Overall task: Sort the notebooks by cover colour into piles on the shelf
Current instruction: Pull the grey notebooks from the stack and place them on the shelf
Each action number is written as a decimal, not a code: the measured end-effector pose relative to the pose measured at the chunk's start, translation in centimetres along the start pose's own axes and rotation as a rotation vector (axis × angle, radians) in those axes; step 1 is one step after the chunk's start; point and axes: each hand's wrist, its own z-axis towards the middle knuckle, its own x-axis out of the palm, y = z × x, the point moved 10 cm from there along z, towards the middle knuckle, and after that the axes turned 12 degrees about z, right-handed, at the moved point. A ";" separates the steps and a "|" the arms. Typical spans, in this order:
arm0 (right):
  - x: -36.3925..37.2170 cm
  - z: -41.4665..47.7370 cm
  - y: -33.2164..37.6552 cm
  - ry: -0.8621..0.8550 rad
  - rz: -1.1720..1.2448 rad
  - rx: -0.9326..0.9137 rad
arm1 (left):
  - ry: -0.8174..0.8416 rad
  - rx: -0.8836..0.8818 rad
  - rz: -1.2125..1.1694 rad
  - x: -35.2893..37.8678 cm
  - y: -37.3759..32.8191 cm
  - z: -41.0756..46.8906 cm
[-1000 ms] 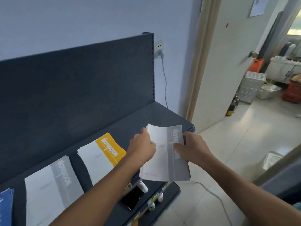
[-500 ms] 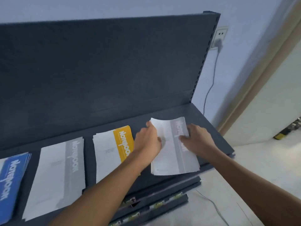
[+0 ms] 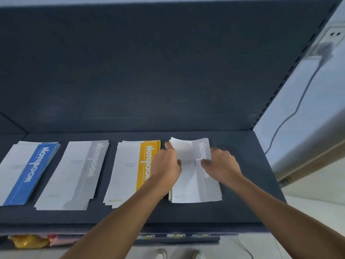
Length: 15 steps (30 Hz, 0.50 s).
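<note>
Stack (image 3: 194, 176) lowered onto shelf (image 3: 242, 208).

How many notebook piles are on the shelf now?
4, in a row: blue pile far left, grey pile, yellow pile, and the grey-topped stack under both hands. Covers beneath the top ones are hidden.

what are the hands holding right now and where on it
Both hands grip the rightmost grey notebook stack: left hand on its left edge, right hand on its right edge, stack resting on the shelf.
</note>
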 end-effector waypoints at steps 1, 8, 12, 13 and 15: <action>0.2 0.1 -0.1 0.005 -0.003 -0.009 | -0.009 0.001 0.017 0.1 -0.1 -0.1; 0.4 0.4 0.4 -0.001 -0.070 -0.110 | -0.059 0.032 0.254 0.7 -1.5 -0.5; 0.5 0.3 0.7 -0.018 -0.160 -0.132 | -0.084 0.051 0.348 0.6 -1.8 -0.5; 0.5 0.3 0.8 -0.020 -0.178 -0.135 | -0.093 0.055 0.344 0.4 -1.9 -0.5; 0.2 0.4 1.1 -0.035 -0.224 -0.138 | -0.110 0.059 0.311 -0.2 -1.7 -0.5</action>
